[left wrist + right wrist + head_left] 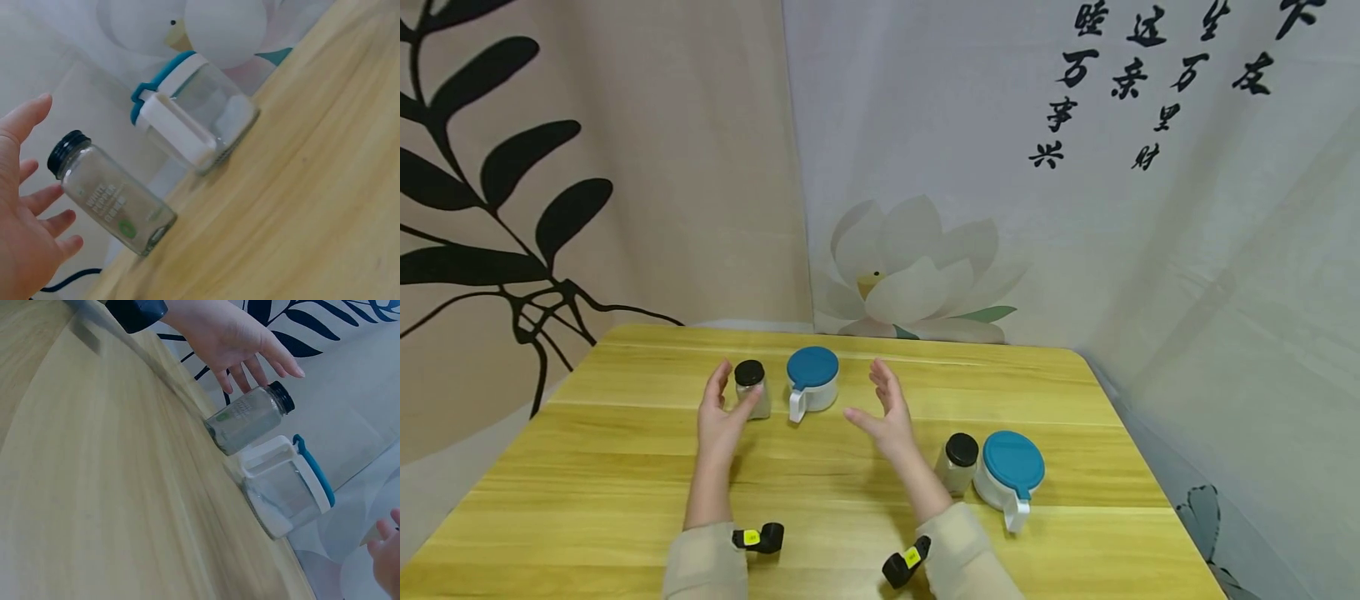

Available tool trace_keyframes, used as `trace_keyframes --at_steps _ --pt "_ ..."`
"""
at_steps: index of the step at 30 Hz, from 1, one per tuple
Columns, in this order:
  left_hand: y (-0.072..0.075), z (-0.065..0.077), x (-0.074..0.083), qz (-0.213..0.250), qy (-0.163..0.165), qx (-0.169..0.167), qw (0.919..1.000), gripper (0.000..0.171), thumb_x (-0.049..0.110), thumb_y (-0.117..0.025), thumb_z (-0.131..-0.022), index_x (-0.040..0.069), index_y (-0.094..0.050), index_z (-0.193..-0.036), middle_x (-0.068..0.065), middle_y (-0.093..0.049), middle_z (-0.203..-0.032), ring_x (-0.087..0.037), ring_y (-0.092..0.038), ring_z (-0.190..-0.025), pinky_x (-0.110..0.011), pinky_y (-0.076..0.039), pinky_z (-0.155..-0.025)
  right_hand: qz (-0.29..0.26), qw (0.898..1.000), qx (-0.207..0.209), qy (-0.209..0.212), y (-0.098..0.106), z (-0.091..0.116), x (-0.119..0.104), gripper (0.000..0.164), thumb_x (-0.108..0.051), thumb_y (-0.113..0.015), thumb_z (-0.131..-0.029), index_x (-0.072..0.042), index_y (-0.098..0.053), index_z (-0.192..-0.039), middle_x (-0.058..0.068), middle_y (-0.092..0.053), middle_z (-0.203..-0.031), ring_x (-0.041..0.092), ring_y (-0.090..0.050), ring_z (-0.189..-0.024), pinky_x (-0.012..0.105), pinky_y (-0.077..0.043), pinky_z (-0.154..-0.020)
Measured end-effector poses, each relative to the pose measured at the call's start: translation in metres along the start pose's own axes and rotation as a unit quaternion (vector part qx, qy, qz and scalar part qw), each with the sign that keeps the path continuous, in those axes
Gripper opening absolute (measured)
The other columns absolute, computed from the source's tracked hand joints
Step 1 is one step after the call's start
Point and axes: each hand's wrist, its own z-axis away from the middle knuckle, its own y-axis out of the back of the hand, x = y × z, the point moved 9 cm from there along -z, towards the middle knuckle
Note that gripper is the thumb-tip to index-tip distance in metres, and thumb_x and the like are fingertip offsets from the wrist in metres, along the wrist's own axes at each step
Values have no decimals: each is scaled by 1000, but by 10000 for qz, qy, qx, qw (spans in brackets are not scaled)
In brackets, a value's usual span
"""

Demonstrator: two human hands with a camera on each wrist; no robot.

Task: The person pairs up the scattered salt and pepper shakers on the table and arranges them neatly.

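My left hand [722,421] is beside a small glass jar [115,194] with a black lid and a white pepper label. Its fingers are spread and fairly straight; whether a fingertip touches the jar I cannot tell. Just right of that jar stands a glass seasoning pot [812,387] with a blue lid and white handle, white contents showing in its lower part. My right hand [887,421] hovers to the right of this pot, thumb and fingers apart, holding nothing. In the right wrist view, only part of the right hand [389,559] shows at the edge.
Beyond my right forearm, a second black-lidded jar [957,467] stands close against another blue-lidded pot [1013,471]. Everything rests on a wooden table [820,517]. Printed curtains [700,167] hang behind its far edge. Each wrist wears a small black camera [767,538].
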Motion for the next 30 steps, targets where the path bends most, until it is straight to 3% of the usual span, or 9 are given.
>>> trace_keyframes --at_steps 7,14,17,24,30 --pt "-3 -3 -5 -35 -107 -62 9999 78 18 -72 -88 6 -27 -150 -13 -31 -152 -29 -22 -140 -46 -15 -113 55 9999 20 -99 -5 -2 7 89 -20 -79 -80 5 -25 -146 24 -30 -147 42 -27 -135 52 -18 -111" --pt "-2 -6 -5 -277 4 -35 9996 82 25 -74 -86 6 -27 -150 -13 -32 -151 -30 -22 -140 -47 -14 -112 127 9998 14 -148 -11 -5 10 87 -13 -78 -80 4 -25 -146 24 -30 -147 44 -26 -134 53 -19 -110" --pt "-1 -8 -8 -391 78 -31 9992 84 30 -75 -85 8 -26 -151 -11 -32 -151 -30 -21 -140 -48 -14 -112 191 9996 -15 -183 -14 -6 14 89 -18 -80 -80 4 -24 -147 24 -30 -147 44 -25 -135 53 -19 -110" --pt "0 -11 -12 -466 217 -105 9986 87 33 -74 -85 11 -25 -152 -10 -31 -152 -30 -21 -140 -47 -14 -112 377 9989 71 -284 -19 -12 23 86 -8 -78 -80 4 -24 -147 24 -30 -147 45 -26 -134 54 -20 -109" --pt "0 -10 -16 -534 262 -160 9981 85 32 -73 -86 10 -24 -152 -12 -30 -152 -31 -22 -140 -49 -16 -112 406 9978 197 -486 -22 -14 31 88 -12 -79 -79 2 -25 -147 23 -31 -147 42 -28 -134 54 -21 -109"
